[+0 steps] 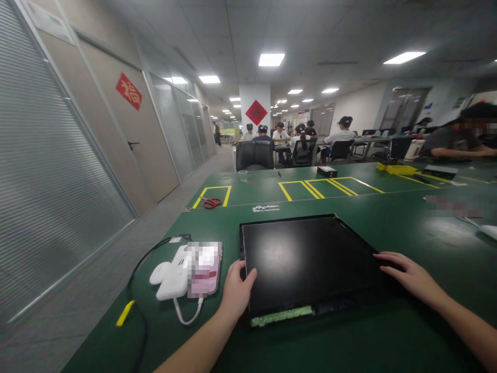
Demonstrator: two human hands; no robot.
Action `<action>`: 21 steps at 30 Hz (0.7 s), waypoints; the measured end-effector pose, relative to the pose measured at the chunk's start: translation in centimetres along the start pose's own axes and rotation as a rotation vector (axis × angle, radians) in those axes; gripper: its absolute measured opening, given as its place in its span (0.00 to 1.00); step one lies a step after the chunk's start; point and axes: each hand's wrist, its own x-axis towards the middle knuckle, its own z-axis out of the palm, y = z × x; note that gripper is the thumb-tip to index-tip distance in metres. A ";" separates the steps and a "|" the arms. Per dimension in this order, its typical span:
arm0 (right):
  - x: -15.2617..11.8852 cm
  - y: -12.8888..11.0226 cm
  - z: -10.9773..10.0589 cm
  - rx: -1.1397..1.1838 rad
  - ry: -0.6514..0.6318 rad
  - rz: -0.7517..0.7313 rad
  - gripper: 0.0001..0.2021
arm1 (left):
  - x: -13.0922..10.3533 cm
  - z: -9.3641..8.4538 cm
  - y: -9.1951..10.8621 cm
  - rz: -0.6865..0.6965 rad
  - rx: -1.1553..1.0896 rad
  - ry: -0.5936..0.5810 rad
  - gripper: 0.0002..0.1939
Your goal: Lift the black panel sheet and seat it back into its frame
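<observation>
A black flat screen panel (314,264) lies face up on the green table in front of me, a ceiling light mirrored in its surface. Along its near edge runs a bare green circuit board strip (281,316). My left hand (236,290) grips the panel's left edge, thumb over the top and fingers partly hidden at the side. At the opposite edge, my right hand (413,277) holds on with its fingertips; the underside of its grip is hidden.
Left of the panel are a pink phone (205,282), a white power bank (176,274) with a cable, and a black cord (134,274). Beyond lie red-handled scissors (212,203), small white pieces (266,208), a clear cup (243,175) and a yellow tray (396,169). Several people sit farther back.
</observation>
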 end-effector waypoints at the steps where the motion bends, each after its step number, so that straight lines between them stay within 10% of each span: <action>1: 0.7 0.2 -0.2 0.011 -0.026 0.012 0.23 | 0.0 -0.1 -0.2 -0.002 -0.012 -0.004 0.15; 8: 7.0 -1.2 -0.8 0.008 -0.258 0.057 0.27 | 0.9 -0.9 1.7 -0.103 0.113 -0.039 0.12; 13: 6.7 -1.9 1.0 -0.033 -0.208 -0.036 0.28 | 2.7 -0.7 4.3 -0.238 0.302 -0.079 0.21; 21: 6.3 -0.7 1.3 -0.050 -0.130 -0.062 0.24 | 1.0 -0.2 5.0 -0.241 0.006 -0.084 0.21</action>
